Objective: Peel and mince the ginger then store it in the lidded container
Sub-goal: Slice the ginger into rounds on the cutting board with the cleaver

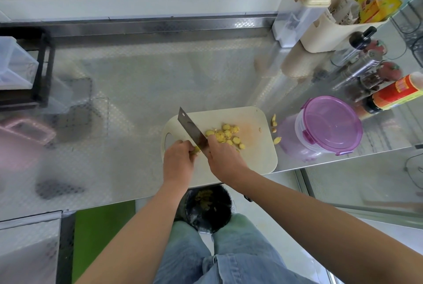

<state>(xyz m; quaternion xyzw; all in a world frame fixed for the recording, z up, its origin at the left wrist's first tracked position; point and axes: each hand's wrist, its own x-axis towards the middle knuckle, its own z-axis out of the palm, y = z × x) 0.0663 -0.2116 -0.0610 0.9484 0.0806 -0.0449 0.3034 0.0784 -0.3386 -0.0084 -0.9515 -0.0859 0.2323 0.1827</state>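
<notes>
Our left hand (178, 160) pinches one ginger stub (196, 150); our right hand (223, 158) grips one cleaver (191, 130); roughly twelve ginger slices (226, 135) lie at its three o'clock.

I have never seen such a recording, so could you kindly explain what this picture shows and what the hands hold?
No machine here: a person wears a camera on the head, so the one picture looks down at their own bare hands. The right hand grips a cleaver, its blade over a pale cutting board on a metal counter. The left hand holds a ginger piece beside the blade. Cut ginger slices lie on the board. A container with a purple lid on stands to the right.
</notes>
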